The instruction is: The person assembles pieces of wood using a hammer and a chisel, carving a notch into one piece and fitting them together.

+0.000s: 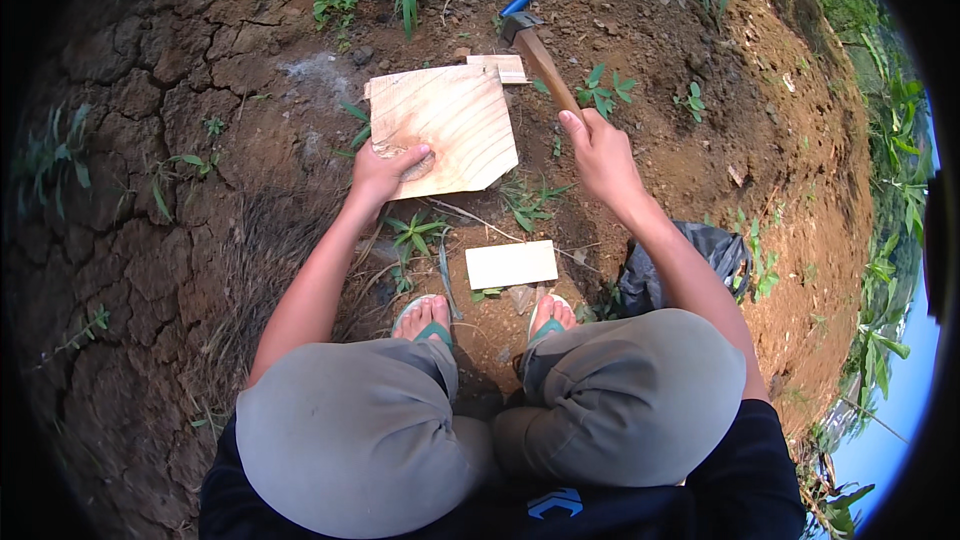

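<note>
My left hand [385,172] grips the lower left edge of a pale wooden board [450,120], its thumb lying on top near a dark, rough knot. The board has one cut corner at its lower right. A smaller wood piece [505,68] shows just past its far edge. In my right hand [603,162] is a hammer, held by its wooden handle [545,65]. The dark metal hammer head [521,26] points away from me, to the right of the board. Close beyond it lies a blue-handled tool [522,2] with a thin metal end, perhaps a chisel.
A small pale rectangular block [511,264] lies in front of my sandalled feet [430,318]. Beside my right knee is a black plastic bag [715,255]. Cracked dry soil [150,70] spreads on the left, with loose brown dirt and small green plants [600,90] on the right.
</note>
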`<state>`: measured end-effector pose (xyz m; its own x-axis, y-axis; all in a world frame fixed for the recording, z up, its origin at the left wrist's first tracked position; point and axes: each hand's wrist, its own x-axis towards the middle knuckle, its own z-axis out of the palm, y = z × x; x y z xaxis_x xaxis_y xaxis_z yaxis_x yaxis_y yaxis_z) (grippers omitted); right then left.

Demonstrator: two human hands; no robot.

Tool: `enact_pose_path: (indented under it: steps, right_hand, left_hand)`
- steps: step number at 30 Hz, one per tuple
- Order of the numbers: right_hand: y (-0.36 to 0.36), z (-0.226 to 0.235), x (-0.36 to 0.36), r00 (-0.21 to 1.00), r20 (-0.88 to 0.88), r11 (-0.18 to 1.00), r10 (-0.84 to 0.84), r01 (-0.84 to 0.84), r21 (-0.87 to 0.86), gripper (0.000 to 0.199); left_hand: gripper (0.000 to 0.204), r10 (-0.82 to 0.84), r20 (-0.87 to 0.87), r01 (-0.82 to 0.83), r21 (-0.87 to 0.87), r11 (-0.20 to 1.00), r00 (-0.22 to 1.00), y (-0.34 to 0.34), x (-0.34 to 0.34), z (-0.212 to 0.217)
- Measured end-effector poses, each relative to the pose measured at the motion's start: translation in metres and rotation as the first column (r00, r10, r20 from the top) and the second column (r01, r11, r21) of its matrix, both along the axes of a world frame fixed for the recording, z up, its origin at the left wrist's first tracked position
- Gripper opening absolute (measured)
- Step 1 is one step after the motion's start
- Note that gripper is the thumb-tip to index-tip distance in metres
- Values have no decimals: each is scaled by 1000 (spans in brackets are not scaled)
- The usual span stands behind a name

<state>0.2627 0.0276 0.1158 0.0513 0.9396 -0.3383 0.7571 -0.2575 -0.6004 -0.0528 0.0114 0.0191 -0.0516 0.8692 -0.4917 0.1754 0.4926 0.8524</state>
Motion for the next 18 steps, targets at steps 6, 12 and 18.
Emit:
enact_pose_path:
  steps: [6,12,18]
  right_hand:
    - [-14,1,-6,989,-138,944,-60,101,313,35]
    - [-12,6,-11,998,-59,1000,14,-13,14,41]
    - [4,2,2,970,-235,988,-62,92,121,45]
  left_hand:
    - [54,-6,-11,6,-5,1000,1000,3,6,1]
    - [50,17,103,-16,-17,1000,995,6,3,-7]
    - [52,-14,80,12,32,999,997,0,-1,-10]
